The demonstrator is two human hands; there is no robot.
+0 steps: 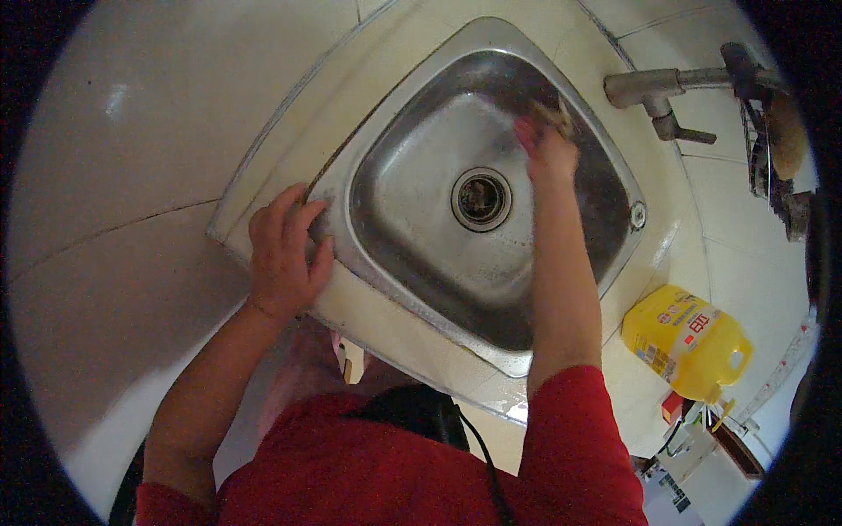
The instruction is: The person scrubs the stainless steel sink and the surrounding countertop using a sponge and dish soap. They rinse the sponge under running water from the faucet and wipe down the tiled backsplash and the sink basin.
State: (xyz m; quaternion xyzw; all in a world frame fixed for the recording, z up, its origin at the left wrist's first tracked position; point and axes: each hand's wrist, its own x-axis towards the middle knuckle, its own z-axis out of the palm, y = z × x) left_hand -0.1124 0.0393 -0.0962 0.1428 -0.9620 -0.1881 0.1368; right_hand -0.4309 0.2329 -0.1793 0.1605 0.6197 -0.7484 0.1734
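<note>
A stainless steel sink (421, 197) is set in a pale countertop, with a round drain (481, 199) in its floor. My right hand (552, 154) is inside the basin, near its upper right wall, and is blurred. Its fingers are closed on a brownish cloth or scrubber (552, 117), whose exact kind the blur hides. My left hand (289, 253) rests on the counter and the sink's left corner, fingers spread, holding nothing.
A metal faucet (641, 89) stands at the upper right, beside a wire rack (760, 148). A yellow detergent jug (687, 338) with a pump lies right of the sink. Tiled walls (145, 131) border the counter.
</note>
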